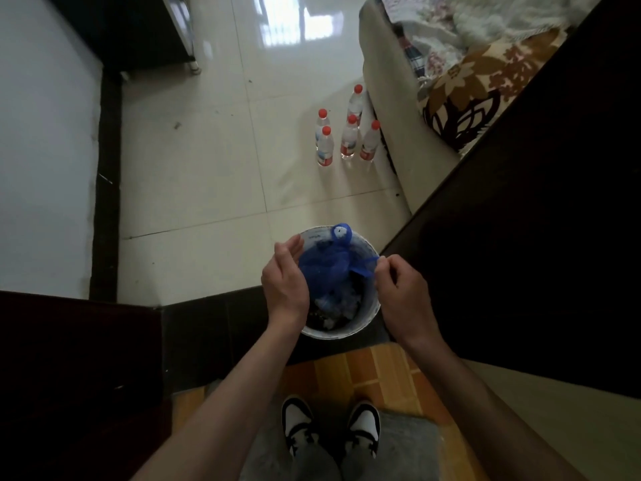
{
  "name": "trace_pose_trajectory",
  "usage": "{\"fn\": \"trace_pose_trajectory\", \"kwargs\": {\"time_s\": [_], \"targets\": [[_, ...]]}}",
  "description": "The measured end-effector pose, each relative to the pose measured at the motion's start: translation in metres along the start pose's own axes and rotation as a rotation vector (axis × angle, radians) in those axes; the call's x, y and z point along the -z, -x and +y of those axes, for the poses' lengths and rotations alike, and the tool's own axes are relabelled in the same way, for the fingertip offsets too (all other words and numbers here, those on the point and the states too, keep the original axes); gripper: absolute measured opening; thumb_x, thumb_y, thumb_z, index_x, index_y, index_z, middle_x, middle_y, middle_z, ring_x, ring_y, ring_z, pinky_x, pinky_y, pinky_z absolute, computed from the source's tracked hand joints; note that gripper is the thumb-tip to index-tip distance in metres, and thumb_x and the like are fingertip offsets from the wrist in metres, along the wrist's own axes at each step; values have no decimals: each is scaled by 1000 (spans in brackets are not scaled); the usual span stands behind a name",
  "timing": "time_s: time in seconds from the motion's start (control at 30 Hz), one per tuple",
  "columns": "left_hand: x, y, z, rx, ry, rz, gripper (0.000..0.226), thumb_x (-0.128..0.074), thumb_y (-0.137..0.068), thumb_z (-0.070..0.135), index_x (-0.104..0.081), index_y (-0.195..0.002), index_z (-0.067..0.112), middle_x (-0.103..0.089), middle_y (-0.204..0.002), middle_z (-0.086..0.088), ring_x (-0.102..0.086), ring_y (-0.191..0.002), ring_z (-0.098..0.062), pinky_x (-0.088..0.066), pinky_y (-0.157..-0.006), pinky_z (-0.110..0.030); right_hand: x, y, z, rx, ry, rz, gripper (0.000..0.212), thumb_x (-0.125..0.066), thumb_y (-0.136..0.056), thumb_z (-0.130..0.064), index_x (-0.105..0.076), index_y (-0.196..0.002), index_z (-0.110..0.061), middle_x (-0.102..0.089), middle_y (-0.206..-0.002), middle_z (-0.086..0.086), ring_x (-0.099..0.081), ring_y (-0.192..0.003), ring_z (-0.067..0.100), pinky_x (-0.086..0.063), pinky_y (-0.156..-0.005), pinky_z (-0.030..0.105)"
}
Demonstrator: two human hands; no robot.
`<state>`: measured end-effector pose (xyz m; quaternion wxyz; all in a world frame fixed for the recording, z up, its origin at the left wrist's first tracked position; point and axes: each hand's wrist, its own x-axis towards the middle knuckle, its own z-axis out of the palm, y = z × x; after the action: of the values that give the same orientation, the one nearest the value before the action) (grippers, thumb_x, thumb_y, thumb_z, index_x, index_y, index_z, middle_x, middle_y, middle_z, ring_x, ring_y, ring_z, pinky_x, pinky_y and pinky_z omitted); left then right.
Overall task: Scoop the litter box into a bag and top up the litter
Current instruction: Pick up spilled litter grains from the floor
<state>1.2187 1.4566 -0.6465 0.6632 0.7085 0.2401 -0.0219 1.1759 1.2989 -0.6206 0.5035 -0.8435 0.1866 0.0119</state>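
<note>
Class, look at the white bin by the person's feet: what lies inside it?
Over the white bin hangs a blue bag, held by both hands. Below it show crumpled pale scraps on dark contents. The bag and the left hand cover the rest.

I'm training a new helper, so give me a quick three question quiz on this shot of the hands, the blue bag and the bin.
1. True or false: the blue bag is held over the white bin.
2. How many red-capped bottles stand on the floor?
3. Which hand pinches a strip of the bag: A left hand, B right hand?

Key: 1 true; 2 five; 3 B.
</note>
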Motion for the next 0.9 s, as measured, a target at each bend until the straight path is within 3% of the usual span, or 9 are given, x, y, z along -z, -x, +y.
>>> {"fn": "trace_pose_trajectory", "kwargs": {"time_s": [0.27,0.47,0.7,0.83,0.9], "targets": [[0,-3,-16,-175,-234,-80,45,-24,-103,50,-56,-131,36,-62,-126,15,-57,-121,-3,-50,-105,-41,-1,-5,2,34,38,11,40,-49,-106,-22,-45,-66,-19,-48,-58,-5,-44,-50,1,-34,-47,15],[4,-5,-15,-363,-443,-134,43,-26,-109,28,-54,-139,14,-61,-136,-3,-54,-125,-9,-47,-108,-40,0,-12,-7,86,80,9,38,-49,-106,-20,-47,-68,-19,-48,-57,-6,-49,-50,0,-35,-46,12],[14,-7,-18,-603,-794,-304,45,-26,-110,26,-44,-148,14,-47,-152,-5,-30,-148,-12,-27,-123,-37,-1,-22,-11,230,265,21,33,-51,-105,-20,-44,-72,-19,-47,-54,-8,-47,-43,8,-30,-43,17],[16,-5,-20,-636,-913,-301,49,-24,-108,30,-41,-151,14,-41,-157,-3,-23,-151,-12,-17,-125,-37,1,-28,-12,276,398,-19,27,-51,-105,-26,-44,-79,-23,-49,-58,-10,-50,-46,7,-30,-45,15],[17,-3,-20,-636,-943,-303,50,-24,-108,31,-40,-151,14,-40,-158,-4,-22,-151,-13,-17,-125,-38,3,-30,-13,269,481,-53,24,-52,-104,-30,-48,-83,-21,-54,-64,-5,-53,-52,17,-34,-48,26]]}}
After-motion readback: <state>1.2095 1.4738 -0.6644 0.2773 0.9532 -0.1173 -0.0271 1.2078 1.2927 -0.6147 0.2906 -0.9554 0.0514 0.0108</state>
